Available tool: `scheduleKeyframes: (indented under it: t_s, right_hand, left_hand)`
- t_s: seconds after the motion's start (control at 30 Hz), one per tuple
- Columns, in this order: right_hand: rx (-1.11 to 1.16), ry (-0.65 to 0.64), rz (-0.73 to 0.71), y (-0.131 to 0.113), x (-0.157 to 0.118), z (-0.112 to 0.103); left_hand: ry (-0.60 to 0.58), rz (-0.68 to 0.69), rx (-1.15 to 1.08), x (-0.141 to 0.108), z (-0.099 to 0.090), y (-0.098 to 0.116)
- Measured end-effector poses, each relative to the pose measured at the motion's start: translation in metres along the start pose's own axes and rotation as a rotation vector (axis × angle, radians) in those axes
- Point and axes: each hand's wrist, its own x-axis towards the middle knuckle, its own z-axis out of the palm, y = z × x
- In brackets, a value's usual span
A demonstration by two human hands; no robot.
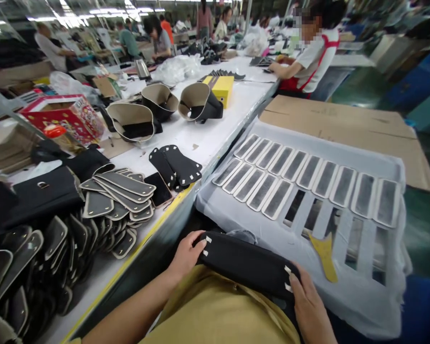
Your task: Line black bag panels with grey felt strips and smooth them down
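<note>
A long black panel (247,263) with rounded ends and small white tabs near each end lies across my lap. My left hand (187,255) grips its left end, thumb on top beside two white tabs. At the opposite end, my right hand (310,301) holds the panel with the thumb over the tabs; its other fingers are mostly hidden beneath. Similar black panels with white tabs (179,165) rest on the white table to the left, beside a dark flat phone-like object (158,188).
Grey pieces with pale borders (277,198) lie in rows on a cloth-covered frame (369,306) at right, near a yellow tool (324,255). Piled trimmed pieces (118,191) crowd the left table. Beyond stand open black bags (197,102) and a yellow box (222,88). A co-worker (317,57) works behind.
</note>
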Motion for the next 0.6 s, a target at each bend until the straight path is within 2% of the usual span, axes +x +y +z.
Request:
scheduleKeyframes:
  t_s: [0.17,0.23,0.33,0.47,0.53,0.6]
  right_hand:
    - [-0.057,0.016,0.03,-0.008,0.006,0.002]
    - [-0.017,0.009,0.057,-0.011,0.011,-0.004]
    - [0.016,-0.088,0.032,-0.015,0.017,-0.02]
    - [-0.206,-0.213,-0.107,-0.042,0.031,-0.036]
    - [-0.366,-0.348,-0.186,-0.066,0.041,-0.034]
    - [-0.462,-0.493,-0.229,-0.089,0.051,-0.025]
  left_hand:
    - [0.06,-0.05,-0.088,-0.006,0.008,-0.006]
    - [0.01,-0.057,-0.144,-0.006,0.004,-0.011]
    - [-0.147,-0.02,-0.158,-0.002,-0.008,-0.014]
    - [-0.239,0.157,0.215,0.008,-0.018,0.003]
    - [-0.298,0.275,0.443,0.014,-0.015,0.02]
    - [-0.386,0.334,0.613,0.021,-0.006,0.035]
